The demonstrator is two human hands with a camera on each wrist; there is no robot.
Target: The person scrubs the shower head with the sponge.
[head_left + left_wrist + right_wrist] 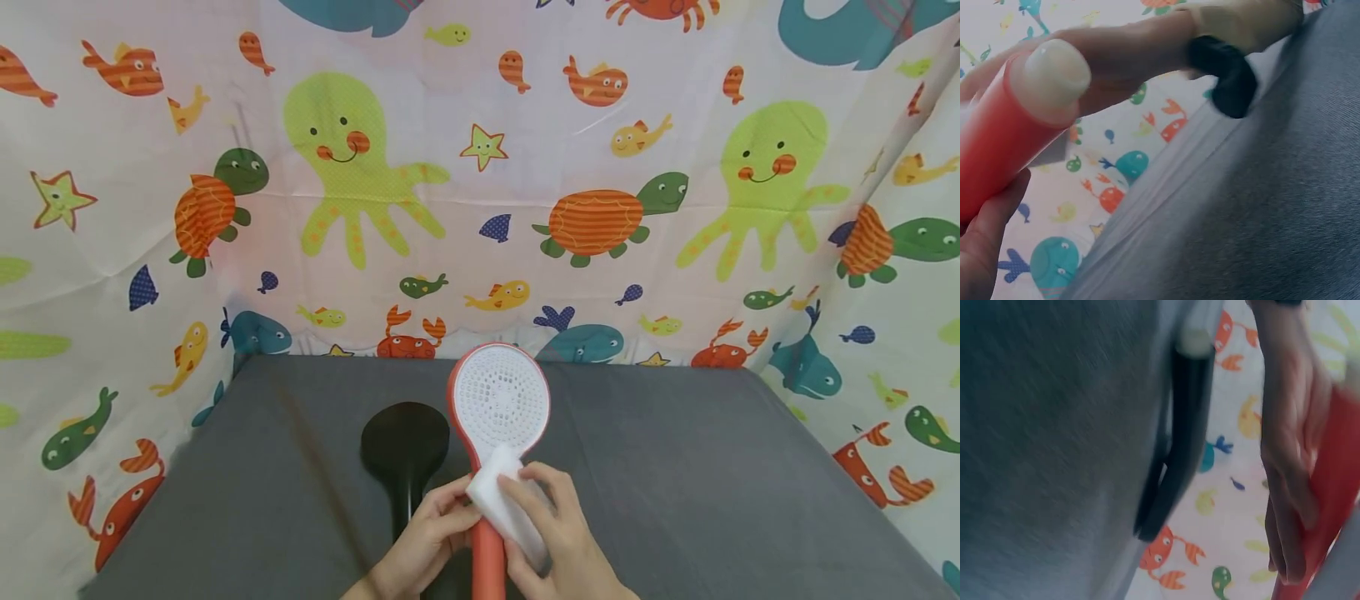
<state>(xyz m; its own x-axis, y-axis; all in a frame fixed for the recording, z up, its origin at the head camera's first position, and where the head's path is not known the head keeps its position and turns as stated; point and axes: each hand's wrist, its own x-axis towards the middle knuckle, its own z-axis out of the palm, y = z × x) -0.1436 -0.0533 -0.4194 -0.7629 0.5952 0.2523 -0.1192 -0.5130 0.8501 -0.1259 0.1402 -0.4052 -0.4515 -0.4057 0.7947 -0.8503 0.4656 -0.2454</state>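
A red shower head (501, 396) with a white nozzle face stands raised over the table, face toward the head camera. My left hand (435, 533) grips its handle below the neck. With my right hand (558, 533) I hold a white sponge (498, 492) against the neck and upper handle. In the left wrist view the red handle (1016, 137) ends in a whitish connector (1057, 78). A black shower head (405, 442) lies on the table just left of the red one, its handle partly hidden behind my left hand.
The dark grey table cloth (675, 467) covers the whole surface. Behind and at both sides hangs a white curtain (465, 108) printed with sea animals. A blurred brown strip (318, 458) crosses the left of the head view; I cannot tell what it is.
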